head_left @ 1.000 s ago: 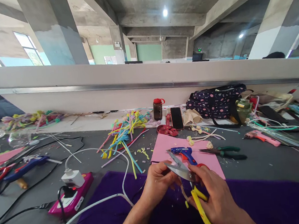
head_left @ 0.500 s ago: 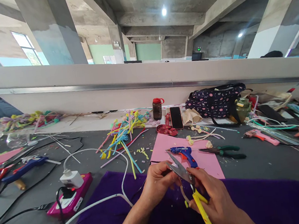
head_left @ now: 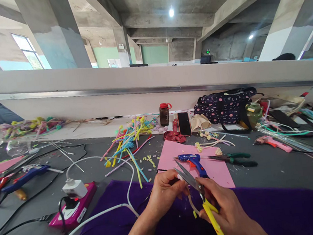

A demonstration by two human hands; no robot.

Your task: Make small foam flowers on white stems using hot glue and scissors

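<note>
My right hand [head_left: 225, 204] is wrapped round a pair of scissors [head_left: 211, 217] with yellow handles. Their blades point up and left, nearly together, beside the fingertips of my left hand [head_left: 166, 190]. That hand is closed in a pinch on a small whitish piece [head_left: 180, 176], whose kind I cannot make out. A thin pale stem [head_left: 193, 204] hangs below the fingers and curves to a yellow-green tip. Just beyond the hands, a blue glue gun [head_left: 194, 161] lies on a pink sheet [head_left: 168, 154], and pliers with green handles [head_left: 233, 159] rest across its right edge.
A purple cloth [head_left: 282, 205] covers the near table. To the left stand a magenta power strip [head_left: 84, 201] and a white cable [head_left: 99, 213]. Colourful fuzzy stems [head_left: 130, 139], a bottle [head_left: 164, 114], a phone [head_left: 184, 123] and a patterned bag [head_left: 223, 106] are farther back.
The scissor blades have come closer together beside the left fingertips. Another person's hand at the right edge has gone out of view. Both my hands stay in nearly the same place.
</note>
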